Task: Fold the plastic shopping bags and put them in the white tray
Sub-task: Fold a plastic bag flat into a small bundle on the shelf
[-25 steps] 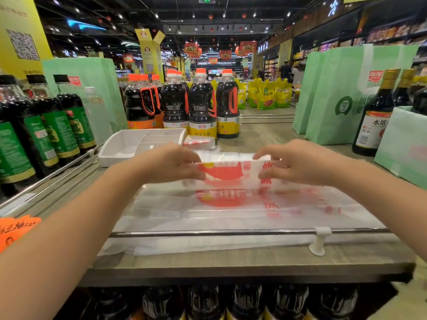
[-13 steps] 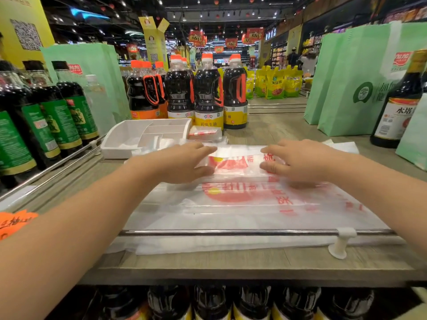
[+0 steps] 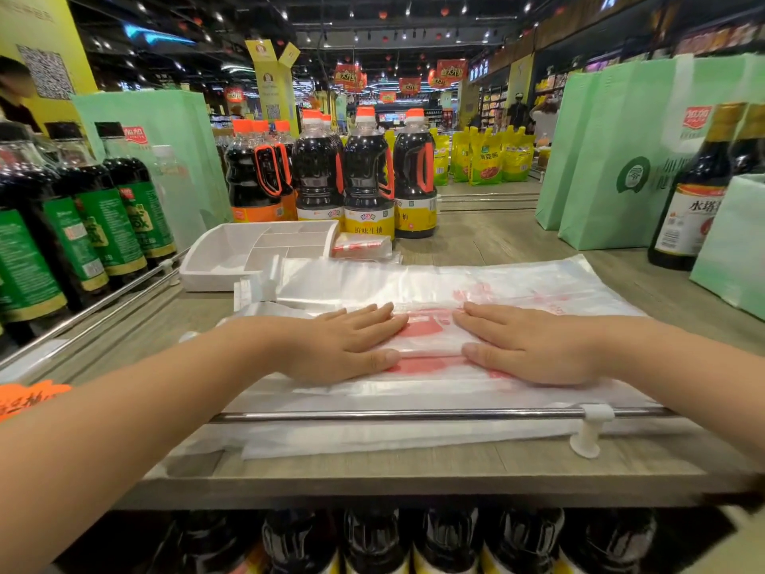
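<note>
Setting: a supermarket aisle, with a wooden display shelf (image 3: pixel 476 238) edged by a metal rail (image 3: pixel 414 415) that sits on one white clip (image 3: pixel 590 432).

Item 1. Stack of plastic shopping bags (image 3: pixel 538 283). Translucent white with red print, lying flat across the shelf, near edge passing under the rail. The number of sheets cannot be told because the layers blur together.

Item 2. Folded bag (image 3: pixel 430 337), one, on top of the stack at centre. The left hand (image 3: pixel 343 345) and right hand (image 3: pixel 534 345) lie on it palms down with fingers straight. The fingertips are apart and neither hand grips. They probably press this way to push out air and set the crease, so the slippery film does not spring open.

Item 3. White tray (image 3: pixel 207 282), one, divided into several compartments. It stands at the shelf's far left, well apart from the hands. A folded bundle (image 3: pixel 361 245), one, small and red-printed, lies just beside the tray's right end, not in it.

Item 4. Soy sauce bottles (image 3: pixel 368 176) with orange caps, three in the front row and more behind at left. Green-labelled bottles (image 3: pixel 103 217), three, stand outside the left rail. Green carrier bags: one at left (image 3: pixel 165 159) and at least two at right (image 3: pixel 612 159).

Status, as a judgement: the bag in hand is near its final fold, and its move to the tray is not yet done.
</note>
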`<act>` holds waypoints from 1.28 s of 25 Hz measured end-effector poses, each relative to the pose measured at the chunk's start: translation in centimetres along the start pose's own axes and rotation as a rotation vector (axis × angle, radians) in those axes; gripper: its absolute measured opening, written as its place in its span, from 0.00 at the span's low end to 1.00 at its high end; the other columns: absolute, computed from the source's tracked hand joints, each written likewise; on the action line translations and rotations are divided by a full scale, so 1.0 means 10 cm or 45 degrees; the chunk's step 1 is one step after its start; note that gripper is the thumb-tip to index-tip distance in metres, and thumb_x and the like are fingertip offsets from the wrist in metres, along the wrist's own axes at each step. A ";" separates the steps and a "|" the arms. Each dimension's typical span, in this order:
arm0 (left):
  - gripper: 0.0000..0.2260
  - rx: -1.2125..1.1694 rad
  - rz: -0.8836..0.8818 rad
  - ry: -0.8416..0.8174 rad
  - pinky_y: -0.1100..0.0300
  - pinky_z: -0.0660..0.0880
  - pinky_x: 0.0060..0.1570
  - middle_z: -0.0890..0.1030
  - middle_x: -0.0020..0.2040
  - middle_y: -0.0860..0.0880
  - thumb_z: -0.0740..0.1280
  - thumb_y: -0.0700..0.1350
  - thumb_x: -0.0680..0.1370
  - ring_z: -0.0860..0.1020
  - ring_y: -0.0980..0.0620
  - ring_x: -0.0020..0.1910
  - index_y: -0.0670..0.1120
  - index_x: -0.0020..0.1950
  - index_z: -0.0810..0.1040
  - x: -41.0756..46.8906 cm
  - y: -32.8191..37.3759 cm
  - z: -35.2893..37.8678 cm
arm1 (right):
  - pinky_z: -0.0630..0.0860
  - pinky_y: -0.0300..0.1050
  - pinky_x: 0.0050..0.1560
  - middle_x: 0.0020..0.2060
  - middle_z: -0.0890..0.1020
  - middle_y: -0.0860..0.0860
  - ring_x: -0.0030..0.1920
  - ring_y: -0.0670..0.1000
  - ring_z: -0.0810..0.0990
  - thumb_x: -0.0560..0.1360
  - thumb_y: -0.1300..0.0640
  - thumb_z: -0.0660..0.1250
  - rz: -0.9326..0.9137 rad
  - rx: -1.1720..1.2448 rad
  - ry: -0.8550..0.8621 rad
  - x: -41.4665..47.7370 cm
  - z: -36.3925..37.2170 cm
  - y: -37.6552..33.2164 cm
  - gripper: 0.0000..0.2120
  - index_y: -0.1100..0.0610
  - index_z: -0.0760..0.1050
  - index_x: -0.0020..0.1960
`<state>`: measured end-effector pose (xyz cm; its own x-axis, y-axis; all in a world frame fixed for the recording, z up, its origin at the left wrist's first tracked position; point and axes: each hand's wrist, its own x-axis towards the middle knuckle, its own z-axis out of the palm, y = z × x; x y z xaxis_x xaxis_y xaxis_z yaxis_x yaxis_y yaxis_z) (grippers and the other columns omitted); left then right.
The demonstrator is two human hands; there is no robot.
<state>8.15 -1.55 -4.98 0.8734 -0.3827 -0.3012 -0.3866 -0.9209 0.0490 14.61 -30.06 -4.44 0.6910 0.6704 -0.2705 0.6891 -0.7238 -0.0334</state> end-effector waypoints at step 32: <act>0.08 -1.117 -0.247 0.420 0.64 0.77 0.35 0.80 0.44 0.46 0.68 0.46 0.81 0.78 0.57 0.34 0.45 0.59 0.81 0.27 0.07 -0.70 | 0.63 0.59 0.72 0.76 0.65 0.58 0.74 0.59 0.65 0.80 0.48 0.62 0.034 -0.377 1.355 0.13 -0.16 -0.02 0.27 0.55 0.65 0.76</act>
<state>12.33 -3.74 0.85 0.9902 -0.0957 -0.1021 0.0162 -0.6464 0.7628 15.74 -28.82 -3.26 0.4433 0.5556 0.7034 0.5978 -0.7680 0.2298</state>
